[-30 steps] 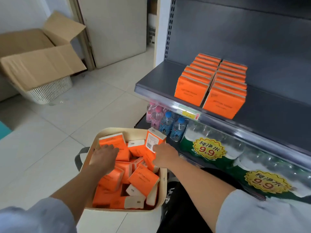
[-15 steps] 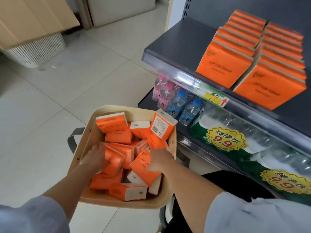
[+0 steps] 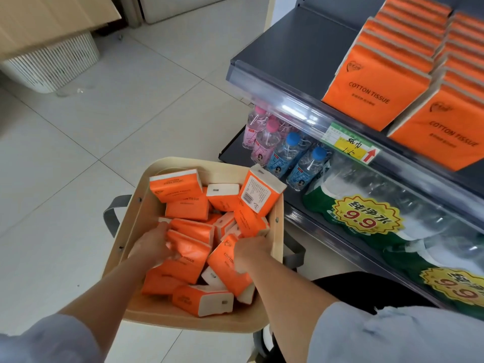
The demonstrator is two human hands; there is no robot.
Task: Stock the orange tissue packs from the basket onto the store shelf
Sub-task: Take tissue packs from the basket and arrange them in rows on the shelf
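Observation:
A cream basket (image 3: 136, 213) on the floor holds several loose orange tissue packs (image 3: 187, 209) in a jumble. Both my hands are down inside it. My left hand (image 3: 154, 246) curls its fingers round the edge of one orange pack (image 3: 187, 258) in the middle. My right hand (image 3: 251, 254) grips another orange pack (image 3: 227, 268) at the right side of the basket. On the grey store shelf (image 3: 296, 56) at upper right stand two rows of orange packs (image 3: 377, 93), fronts facing out.
Below the shelf, small pink and blue-capped bottles (image 3: 282, 150) and green-wrapped water packs (image 3: 366, 218) fill the lower level. A white slatted bin (image 3: 52, 66) under a cardboard box (image 3: 49, 19) stands far left on the tiled floor. A price label (image 3: 351, 145) hangs on the shelf edge.
My view has dropped and closed in on the basket. Both hands moved from the top of the pile deeper in and each has taken hold of a pack.

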